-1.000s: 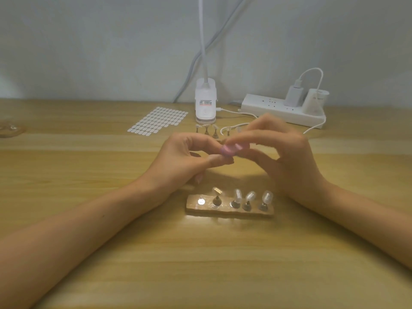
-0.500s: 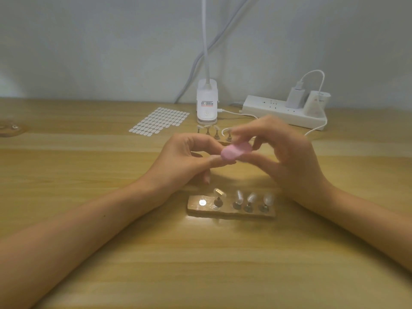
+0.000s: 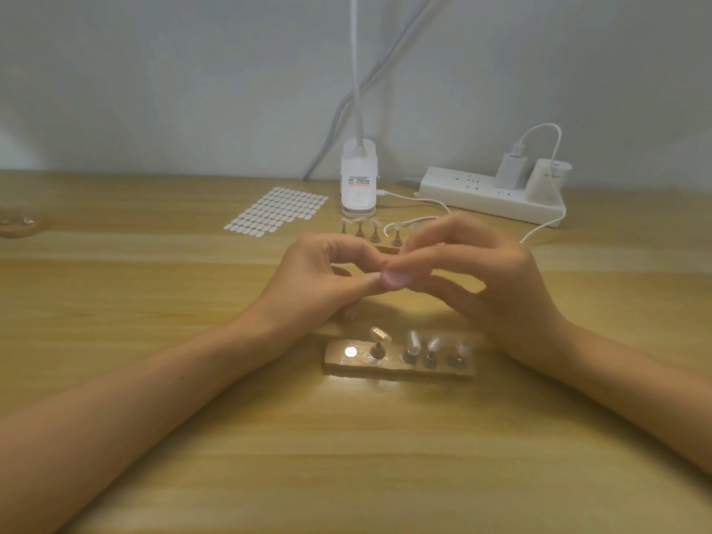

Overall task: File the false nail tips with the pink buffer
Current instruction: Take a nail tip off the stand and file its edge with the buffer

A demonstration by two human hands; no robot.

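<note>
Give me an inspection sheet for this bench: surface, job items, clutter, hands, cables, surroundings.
Surface: wooden table, some lamp glare.
Job's things: pink buffer, blurred; near holder carries four nail tips on pegs, leftmost slot empty; far row of tips behind the hands.
Clutter: sheet of adhesive tabs; unclear item at the left edge.
Grippers: left hand pinches seemingly a nail tip, hidden by the buffer; right hand holds the buffer at the left fingertips.
Cables: charger cable loops from the power strip; thin lead from the lamp base; grey cable up the wall.
Surroundings: plain wall; nothing else seen.
</note>
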